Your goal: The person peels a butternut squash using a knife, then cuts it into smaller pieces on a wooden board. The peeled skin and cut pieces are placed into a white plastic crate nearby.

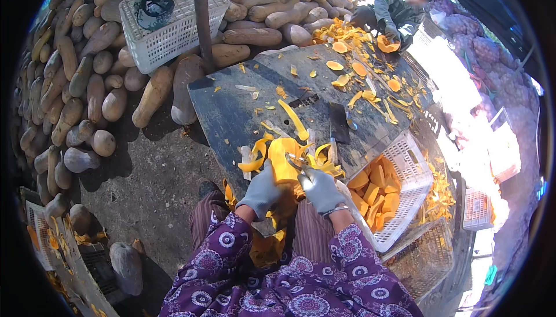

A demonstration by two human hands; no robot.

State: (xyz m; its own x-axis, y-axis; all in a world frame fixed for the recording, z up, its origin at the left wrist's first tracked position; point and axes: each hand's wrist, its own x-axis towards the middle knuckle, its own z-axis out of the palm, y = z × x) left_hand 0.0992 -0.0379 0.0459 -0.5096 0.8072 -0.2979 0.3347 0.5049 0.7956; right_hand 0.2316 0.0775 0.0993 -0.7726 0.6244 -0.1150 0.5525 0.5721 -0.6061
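My left hand (260, 190), in a grey work glove, grips the near left side of a peeled orange pumpkin piece (283, 154) at the board's front edge. In my gloved right hand (320, 188) is a metal peeler (296, 160), its head against the right side of the flesh. Curled strips of peel (256, 156) lie around the piece on the dark board (252, 108). Beyond it, a cleaver (339, 122) lies flat with its handle towards me. A small blue-handled tool (351, 121) rests beside the blade.
A white plastic crate (410, 182) of cut pumpkin chunks (373, 188) stands to my right. Whole pumpkins (74, 117) are heaped on the left and behind. An upturned crate (165, 30) and a post (202, 17) stand past the board. Another person (393, 10) holds a pumpkin piece at the far right.
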